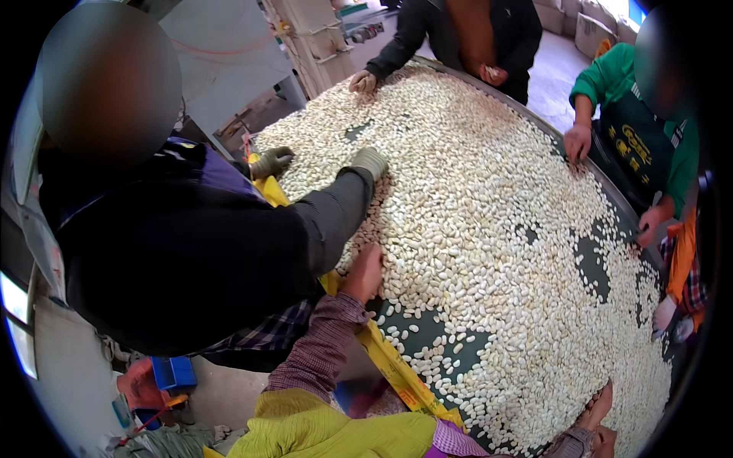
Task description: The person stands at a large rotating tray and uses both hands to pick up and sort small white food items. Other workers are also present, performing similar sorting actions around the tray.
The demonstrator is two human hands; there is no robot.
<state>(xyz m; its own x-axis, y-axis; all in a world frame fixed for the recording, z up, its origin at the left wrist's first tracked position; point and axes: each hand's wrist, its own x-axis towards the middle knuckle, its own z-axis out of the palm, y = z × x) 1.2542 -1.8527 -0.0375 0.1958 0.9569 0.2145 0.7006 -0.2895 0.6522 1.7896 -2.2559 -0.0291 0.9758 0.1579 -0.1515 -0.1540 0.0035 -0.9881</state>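
Note:
White beans lie in a wide layer over a dark green tabletop. My left hand, bare below a checked sleeve, rests among the beans at the table's near left edge; a co-worker's forearm hides part of that area, and I cannot tell whether it holds any. Low at the right, my right hand is bent over the beans, its fingers partly hidden. Another bare hand or wrist part shows just below it, and whose it is cannot be told. Bare green patches of the tabletop show between the beans.
Close at the left, a co-worker in dark clothes reaches across with a gloved hand. A person in black and one in green work at the far edge. Yellow printed sheeting lines the near edge. A blue crate stands below left.

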